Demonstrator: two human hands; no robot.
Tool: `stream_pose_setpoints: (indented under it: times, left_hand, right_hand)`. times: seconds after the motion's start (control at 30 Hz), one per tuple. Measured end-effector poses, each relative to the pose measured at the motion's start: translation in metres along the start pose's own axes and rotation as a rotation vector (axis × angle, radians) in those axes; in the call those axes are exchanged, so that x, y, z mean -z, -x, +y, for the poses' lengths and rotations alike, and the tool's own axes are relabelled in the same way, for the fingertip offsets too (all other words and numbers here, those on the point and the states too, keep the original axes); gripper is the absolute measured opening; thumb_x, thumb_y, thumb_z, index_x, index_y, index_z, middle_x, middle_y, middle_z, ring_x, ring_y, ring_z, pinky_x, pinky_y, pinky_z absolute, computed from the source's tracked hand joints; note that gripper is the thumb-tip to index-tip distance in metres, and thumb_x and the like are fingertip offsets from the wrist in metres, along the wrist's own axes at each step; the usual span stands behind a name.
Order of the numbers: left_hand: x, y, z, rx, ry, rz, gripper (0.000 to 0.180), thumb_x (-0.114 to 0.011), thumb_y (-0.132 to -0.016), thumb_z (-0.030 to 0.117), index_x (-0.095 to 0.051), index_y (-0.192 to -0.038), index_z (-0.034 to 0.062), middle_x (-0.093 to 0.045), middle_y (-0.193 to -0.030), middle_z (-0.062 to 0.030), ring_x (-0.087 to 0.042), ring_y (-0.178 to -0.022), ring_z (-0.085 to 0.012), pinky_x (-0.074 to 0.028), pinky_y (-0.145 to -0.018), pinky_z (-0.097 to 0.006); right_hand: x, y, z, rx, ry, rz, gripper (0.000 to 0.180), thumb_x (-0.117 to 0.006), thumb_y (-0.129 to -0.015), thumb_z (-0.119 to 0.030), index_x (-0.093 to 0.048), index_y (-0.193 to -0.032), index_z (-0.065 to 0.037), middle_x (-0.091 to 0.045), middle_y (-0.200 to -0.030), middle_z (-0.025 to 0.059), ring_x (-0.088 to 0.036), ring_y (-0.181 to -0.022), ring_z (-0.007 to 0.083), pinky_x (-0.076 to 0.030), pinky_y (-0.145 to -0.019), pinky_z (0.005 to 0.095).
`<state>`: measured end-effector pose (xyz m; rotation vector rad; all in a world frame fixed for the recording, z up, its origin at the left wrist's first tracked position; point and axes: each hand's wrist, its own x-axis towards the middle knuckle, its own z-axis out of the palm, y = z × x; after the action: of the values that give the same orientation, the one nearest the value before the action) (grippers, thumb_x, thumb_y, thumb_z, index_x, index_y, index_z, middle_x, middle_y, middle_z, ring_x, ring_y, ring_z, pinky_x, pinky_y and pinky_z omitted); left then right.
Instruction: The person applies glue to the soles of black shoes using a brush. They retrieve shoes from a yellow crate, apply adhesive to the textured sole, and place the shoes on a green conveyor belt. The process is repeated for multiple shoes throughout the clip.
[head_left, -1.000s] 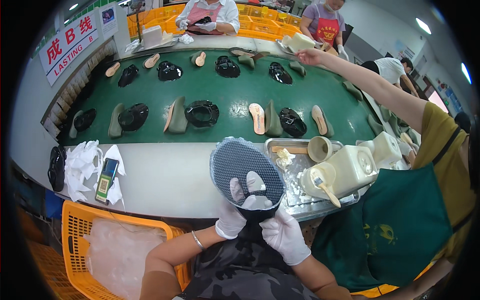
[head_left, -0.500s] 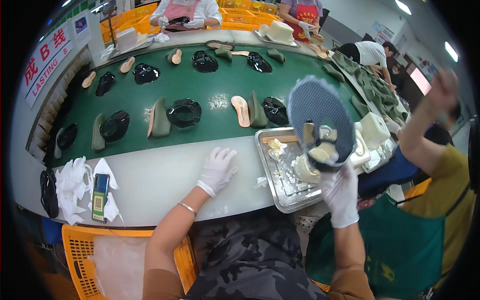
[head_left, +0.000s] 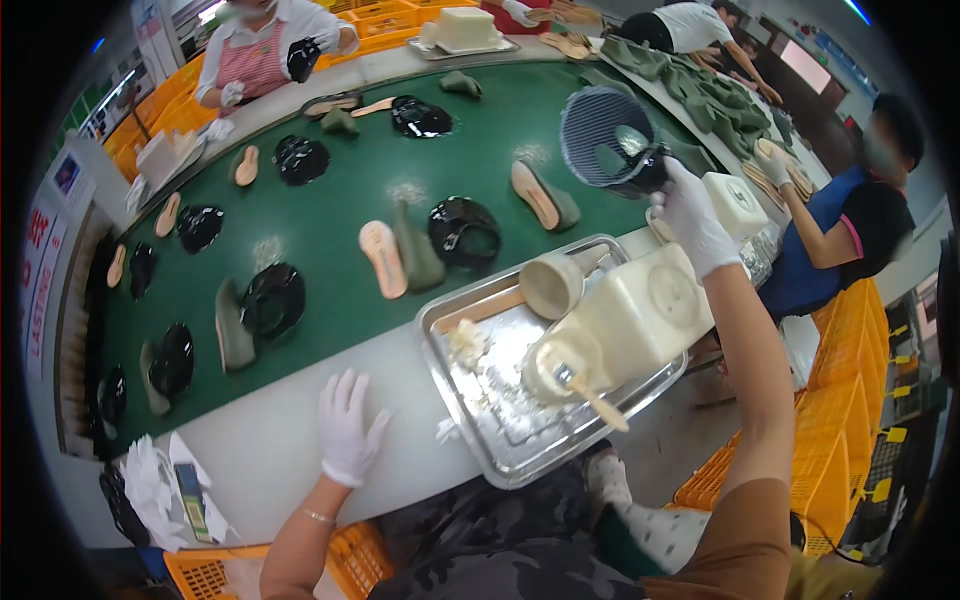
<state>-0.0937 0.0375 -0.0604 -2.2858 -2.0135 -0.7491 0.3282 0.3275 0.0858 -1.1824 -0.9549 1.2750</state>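
My right hand (head_left: 697, 222), in a white glove, is raised past the tray's far right corner. Its fingers are closed on the edge of a black shoe upper (head_left: 600, 135), whose grey mesh lining shows. The upper is held above the green belt (head_left: 340, 215). My left hand (head_left: 350, 425), also gloved, rests on the white table edge (head_left: 270, 480) with fingers spread and nothing in it. Between my hands is a metal tray (head_left: 490, 460) with a cream plastic jug (head_left: 650, 300), a cup (head_left: 551, 285) and a brush (head_left: 597, 402) at the jug's cut opening.
Black uppers (head_left: 465, 233), pale insoles (head_left: 383, 258) and green wedge pieces (head_left: 234, 325) lie along the belt. A phone (head_left: 190, 498) and white cloths (head_left: 150, 490) are at the near left. Co-workers stand across the belt and at right, by orange crates (head_left: 835, 370).
My right hand has carried the upper from over the tray to above the belt. My left hand's fingers have spread. The view has swung right, and a person close on the right has moved away.
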Motion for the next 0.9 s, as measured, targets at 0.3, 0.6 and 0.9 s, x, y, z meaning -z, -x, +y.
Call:
stream_pose_setpoints:
  times: [0.3, 0.6, 0.9]
  left_hand:
    - [0.009, -0.020, 0.015, 0.122, -0.014, -0.217, 0.053, -0.061, -0.073, 0.012, -0.044, -0.122, -0.0007, -0.040, -0.129, -0.0231, -0.035, -0.120, -0.0447, -0.029, -0.100, -0.049]
    - [0.004, -0.020, 0.016, 0.189, -0.033, -0.272, 0.056, -0.059, -0.070, 0.013, -0.043, -0.122, -0.0002, -0.039, -0.129, -0.0226, -0.032, -0.121, -0.0445, -0.027, -0.101, -0.053]
    - [0.002, -0.024, 0.014, 0.193, -0.098, -0.291, 0.052, -0.056, -0.072, 0.015, -0.044, -0.121, 0.0003, -0.039, -0.129, -0.0217, -0.032, -0.122, -0.0435, -0.026, -0.101, -0.052]
  right_hand:
    - [0.006, -0.141, 0.078, 0.476, 1.298, -0.066, 0.025, -0.057, -0.084, -0.027, -0.056, -0.090, -0.003, -0.060, -0.076, 0.0174, -0.061, -0.074, 0.0329, -0.048, -0.070, 0.0408]
    - [0.006, -0.132, 0.115, 0.170, 1.419, -0.306, 0.027, -0.055, -0.082, -0.020, -0.052, -0.105, -0.007, -0.057, -0.104, 0.0168, -0.058, -0.093, 0.0342, -0.048, -0.080, 0.0432]
    - [0.035, -0.056, 0.022, 0.229, 0.967, -0.450, 0.026, -0.055, -0.085, -0.018, -0.055, -0.107, -0.005, -0.059, -0.107, 0.0162, -0.058, -0.096, 0.0311, -0.046, -0.083, 0.0369]
